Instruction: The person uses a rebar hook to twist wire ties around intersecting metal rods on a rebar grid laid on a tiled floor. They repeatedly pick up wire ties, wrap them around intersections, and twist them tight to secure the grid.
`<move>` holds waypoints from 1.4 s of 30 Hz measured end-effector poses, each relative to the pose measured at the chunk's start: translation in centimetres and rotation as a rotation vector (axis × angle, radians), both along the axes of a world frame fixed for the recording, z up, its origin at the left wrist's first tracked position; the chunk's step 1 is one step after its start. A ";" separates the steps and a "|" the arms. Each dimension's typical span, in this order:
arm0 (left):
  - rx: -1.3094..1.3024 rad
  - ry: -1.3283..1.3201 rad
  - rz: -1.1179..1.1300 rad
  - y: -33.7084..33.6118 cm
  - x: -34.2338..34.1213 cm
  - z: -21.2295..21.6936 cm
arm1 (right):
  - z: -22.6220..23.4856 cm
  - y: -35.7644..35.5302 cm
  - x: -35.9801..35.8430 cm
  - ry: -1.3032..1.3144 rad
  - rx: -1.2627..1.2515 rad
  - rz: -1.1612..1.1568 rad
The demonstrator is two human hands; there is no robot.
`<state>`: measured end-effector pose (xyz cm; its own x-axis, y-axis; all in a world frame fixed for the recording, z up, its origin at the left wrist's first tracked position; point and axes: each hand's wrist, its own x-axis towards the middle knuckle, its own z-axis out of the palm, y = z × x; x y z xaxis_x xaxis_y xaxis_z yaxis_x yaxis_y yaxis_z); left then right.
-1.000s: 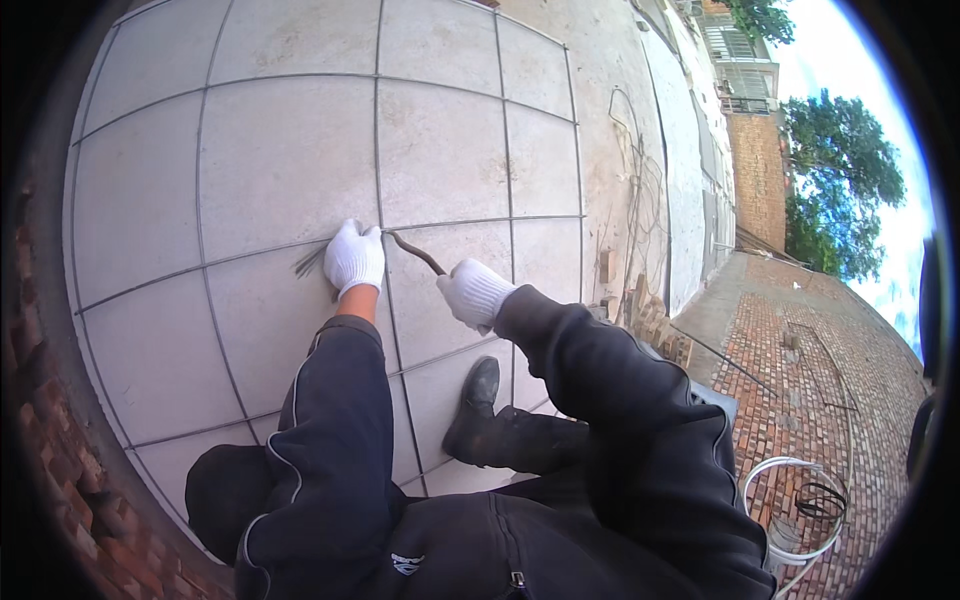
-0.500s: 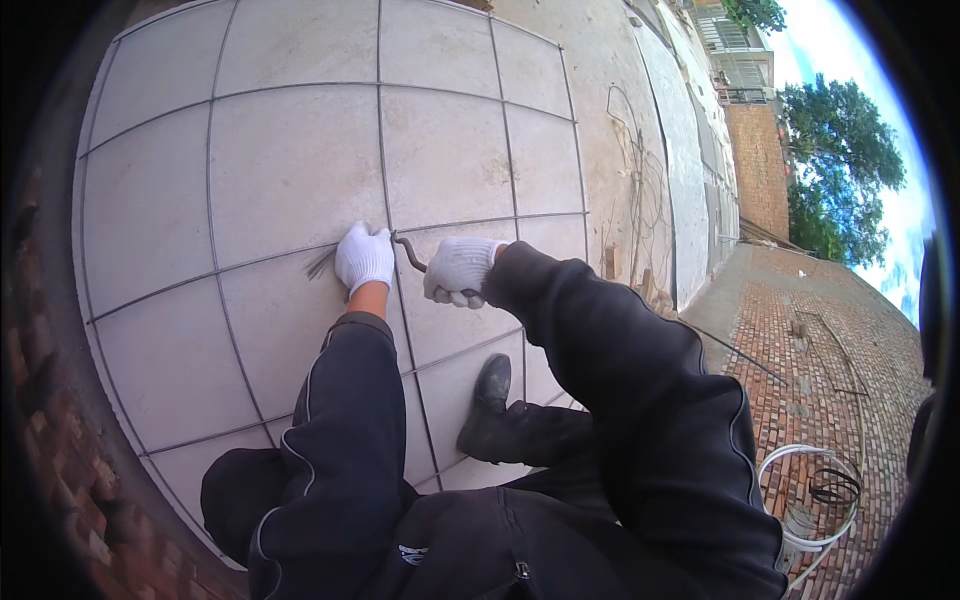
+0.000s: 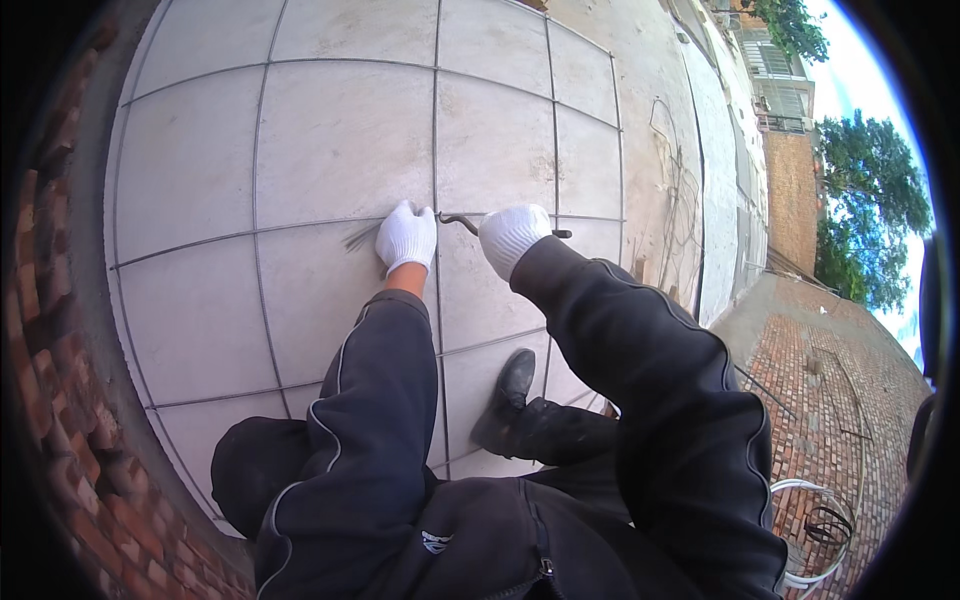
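Observation:
My left hand, in a white knit glove, is closed on a small bundle of thin tie wires whose ends fan out to its left. Its fingertips are at a crossing of the steel rebar grid. In the same kind of glove, my right hand wraps round a rebar tying hook. The hook's bent dark shaft reaches left to that crossing, and its handle end sticks out on the right of my fist. Whether a wire is caught on the tip is too small to tell.
Under the grid lies a pale grey slab. My black boot stands on it between the bars. Loose bricks line the left side. On the right are tangled wire, a brick surface and a coiled white hose.
The view has shifted, so the grid sits further right. My right hand has turned and risen level with the crossing, bringing the tying hook nearly horizontal. My left hand keeps its hold.

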<state>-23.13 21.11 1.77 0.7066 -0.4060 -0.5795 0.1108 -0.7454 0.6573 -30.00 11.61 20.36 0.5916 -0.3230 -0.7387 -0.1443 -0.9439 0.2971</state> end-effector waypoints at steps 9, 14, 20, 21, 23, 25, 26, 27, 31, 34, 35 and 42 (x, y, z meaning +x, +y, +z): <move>0.015 0.018 0.128 -0.2 -0.4 0.3 | -3.3 -1.8 -1.0 -0.262 -0.039 0.288; 0.023 0.026 0.097 -0.1 0.0 -0.1 | -2.2 -3.2 -0.6 -0.096 0.051 0.221; 0.017 0.018 0.092 0.0 0.3 -0.1 | -1.1 -4.1 1.5 0.080 0.107 0.119; 0.021 0.017 0.079 -0.2 0.3 -0.1 | -1.2 -4.3 1.6 0.104 0.110 0.107; 0.003 0.020 0.088 -0.2 0.1 0.0 | -1.4 -4.6 1.7 0.152 0.118 0.084; 0.001 0.020 0.085 0.0 0.3 0.0 | -0.6 -4.4 2.2 0.165 0.152 0.009; 0.006 0.021 0.075 -0.1 0.3 0.0 | -0.2 -4.2 2.3 0.173 0.169 -0.029; 0.015 0.021 0.065 -0.1 0.2 -0.1 | -0.1 -4.0 2.2 0.147 0.150 -0.052; 0.018 -0.028 0.066 -0.2 0.2 -0.5 | 0.1 -3.4 2.6 0.111 0.153 -0.090; 0.012 -0.023 0.071 -0.2 0.3 -0.5 | -0.4 -4.1 2.7 0.121 0.192 -0.123; 0.016 -0.022 0.064 -0.2 0.3 -0.4 | -0.7 -4.5 2.7 0.123 0.203 -0.142; 0.020 -0.031 0.046 0.0 0.4 -0.4 | -1.9 -5.7 2.2 0.101 0.296 -0.295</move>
<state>-22.73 21.11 1.42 0.7424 -0.3612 -0.5643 0.1251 -0.7527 0.6464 -27.78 5.93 18.45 0.4256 -0.2327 -0.8745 -0.4053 -0.9130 0.0458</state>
